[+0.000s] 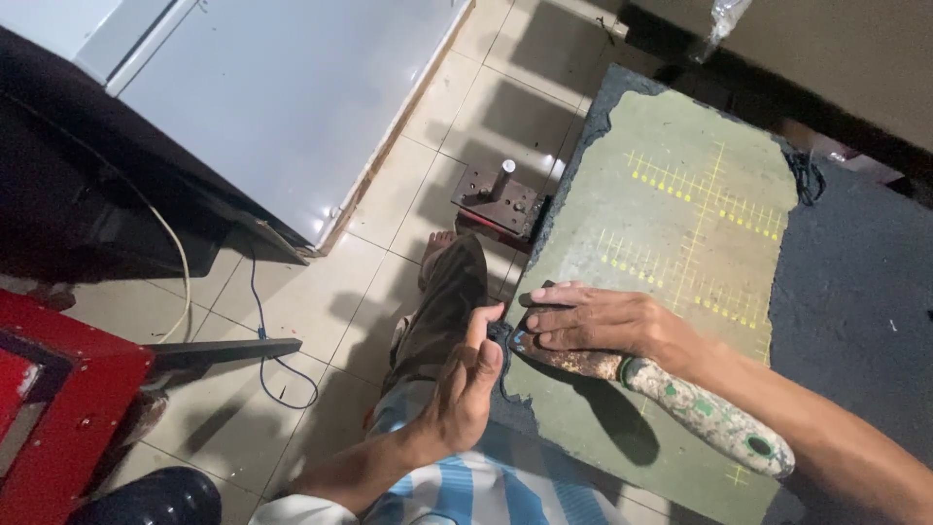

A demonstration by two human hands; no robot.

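Scraper (671, 399): rusty flat blade, paint-spattered handle; lies on the worn green cutting mat (680, 224), blade tip at the mat's near-left edge.

Right hand (598, 319): fingers flat and pressed together on the blade, pinning it to the mat; not wrapped round the handle, which trails back under the forearm.

Left hand (468, 384): fingers curled at the mat's edge just beside the blade tip; what they pinch, if anything, cannot be told.

Handling, by judgement: blade stiff, thin, likely sharp-edged; the handle is the safe hold. Mat soft, frayed.

Beyond the grip: metal block with a peg (501, 197) on the tiled floor; blue wire (260, 331) left; red machine (58, 408) farther left.
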